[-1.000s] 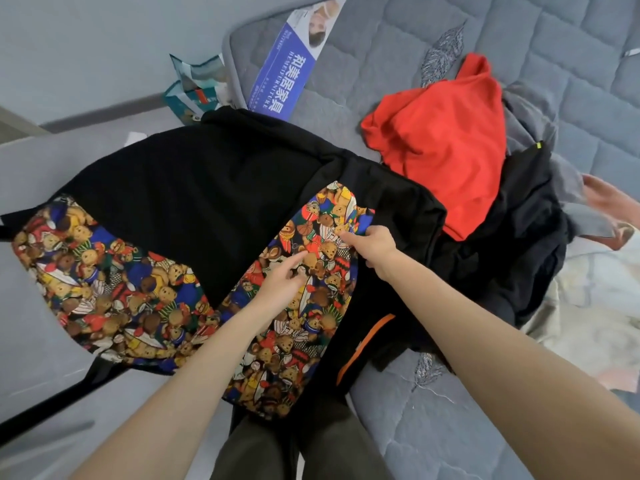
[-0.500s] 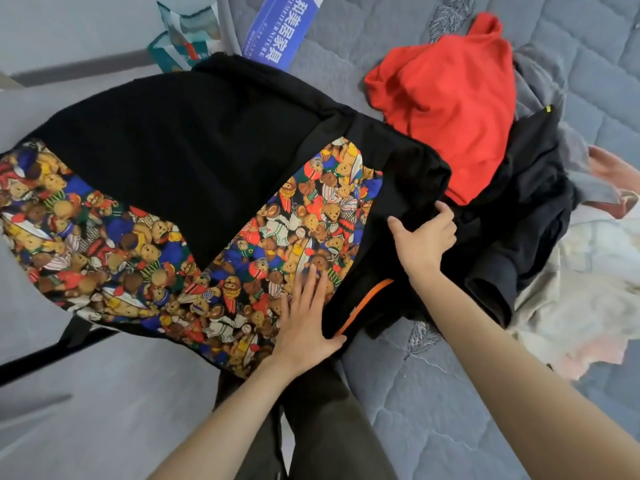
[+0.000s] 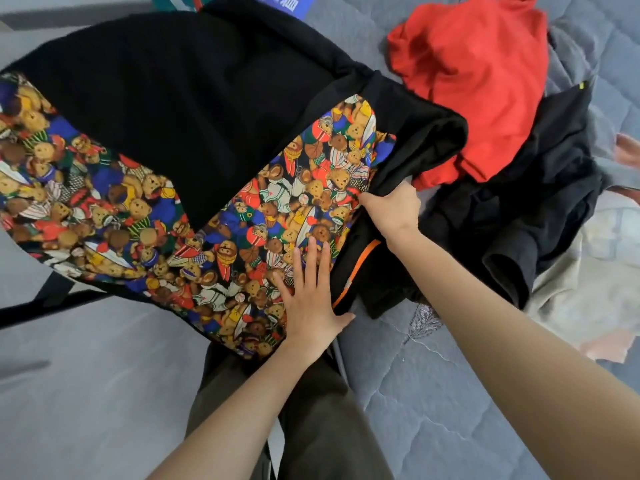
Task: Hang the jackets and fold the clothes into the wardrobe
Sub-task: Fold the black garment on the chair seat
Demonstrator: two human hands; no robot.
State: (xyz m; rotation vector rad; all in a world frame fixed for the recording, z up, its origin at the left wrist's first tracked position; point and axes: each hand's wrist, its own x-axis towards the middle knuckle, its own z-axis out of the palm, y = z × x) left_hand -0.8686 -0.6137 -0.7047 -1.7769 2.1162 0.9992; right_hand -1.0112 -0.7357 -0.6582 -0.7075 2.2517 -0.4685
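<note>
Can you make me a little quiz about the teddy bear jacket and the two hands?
1. True or false: the left hand lies flat, fingers straight, on the bear-print jacket.
2. What does the right hand grip? A) a hanger B) black fabric of the jacket C) a sock
3. What colour is the strip on the black fabric between the two hands?

Key: 1 true; 2 B; 3 orange.
</note>
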